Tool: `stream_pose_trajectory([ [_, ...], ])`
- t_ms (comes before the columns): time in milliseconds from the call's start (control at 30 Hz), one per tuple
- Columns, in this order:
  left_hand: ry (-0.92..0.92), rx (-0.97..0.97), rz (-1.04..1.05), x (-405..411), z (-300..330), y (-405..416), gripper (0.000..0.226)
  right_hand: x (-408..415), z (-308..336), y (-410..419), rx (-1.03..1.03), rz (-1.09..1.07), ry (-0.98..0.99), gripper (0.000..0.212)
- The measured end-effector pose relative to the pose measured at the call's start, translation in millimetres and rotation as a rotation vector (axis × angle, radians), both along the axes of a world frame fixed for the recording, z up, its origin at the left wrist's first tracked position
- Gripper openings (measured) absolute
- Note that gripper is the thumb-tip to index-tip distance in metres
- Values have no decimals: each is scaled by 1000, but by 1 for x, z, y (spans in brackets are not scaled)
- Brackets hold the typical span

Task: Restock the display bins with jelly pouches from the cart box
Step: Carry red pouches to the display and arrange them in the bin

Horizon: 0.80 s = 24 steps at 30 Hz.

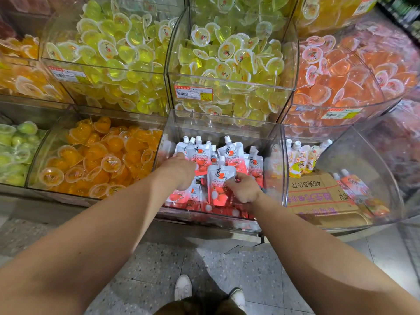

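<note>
Both hands work inside the clear bin [276, 142]. Right hand [244, 189] pinches a red pouch [218, 185] standing at front; left hand [181, 169], fingers curled, presses the pile. Advise seating it upright, spout up, label forward

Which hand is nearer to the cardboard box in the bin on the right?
Right. The right hand is in the middle bin, holding a red pouch, one clear wall away from the cardboard box. The left hand lies farther left in that bin.
</note>
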<state>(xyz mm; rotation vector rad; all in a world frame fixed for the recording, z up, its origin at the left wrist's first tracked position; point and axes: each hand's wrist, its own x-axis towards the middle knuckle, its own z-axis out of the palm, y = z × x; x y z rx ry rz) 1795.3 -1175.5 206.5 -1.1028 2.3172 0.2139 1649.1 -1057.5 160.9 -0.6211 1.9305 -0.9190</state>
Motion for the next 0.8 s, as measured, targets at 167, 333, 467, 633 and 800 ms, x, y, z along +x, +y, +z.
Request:
stream_pose_trajectory([
  [167, 338, 15, 101, 4, -3, -3, 19, -2, 0, -3, 14, 10, -39, 14],
  [333, 288, 65, 87, 17, -7, 2, 70, -1, 4, -3, 4, 0, -83, 19],
  [467, 304, 102, 111, 22, -12, 5, 104, 0, 2, -2, 6, 71, -83, 41],
  [633, 420, 48, 197, 27, -28, 10, 88, -2, -5, -3, 2, 65, -19, 41],
  [800, 611, -14, 218, 27, -30, 10, 50, -6, -8, -3, 35, -41, 42, 58],
])
